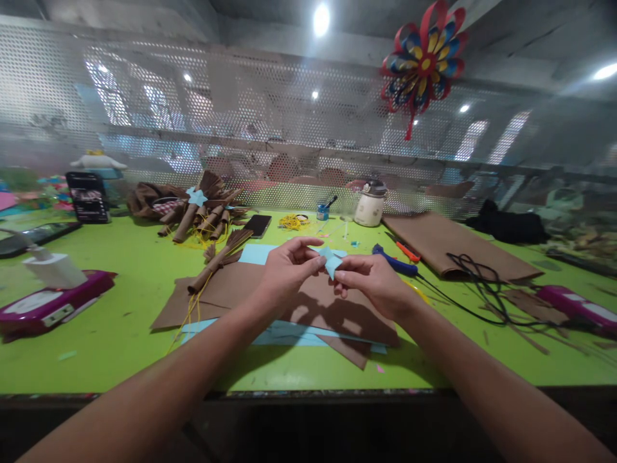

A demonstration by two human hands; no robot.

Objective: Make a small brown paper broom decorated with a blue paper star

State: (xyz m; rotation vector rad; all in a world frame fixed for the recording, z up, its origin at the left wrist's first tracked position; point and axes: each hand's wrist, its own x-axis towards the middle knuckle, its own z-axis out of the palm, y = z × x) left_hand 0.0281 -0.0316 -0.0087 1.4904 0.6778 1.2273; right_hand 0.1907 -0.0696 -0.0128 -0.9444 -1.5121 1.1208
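Between my two hands is a small light-blue paper star (330, 262), pinched at its edges. My left hand (293, 265) grips it from the left with thumb and forefinger. My right hand (373, 281) pinches its lower right side. Below them lie brown paper sheets (231, 280), with light-blue paper (294, 335) sticking out beneath the front edge. To the left, a rolled brown paper piece with a fringed end (219, 262) rests on the sheets, tied with yellow string (196, 302).
A bundle of brown paper rolls (207, 215) bears another blue star (196, 196) at back left. A blue glue gun (398, 262) trails a black cord (482, 283) on the right. Purple power strips (87, 292) stand at both sides. Behind are a phone (258, 225) and a white bottle (370, 206).
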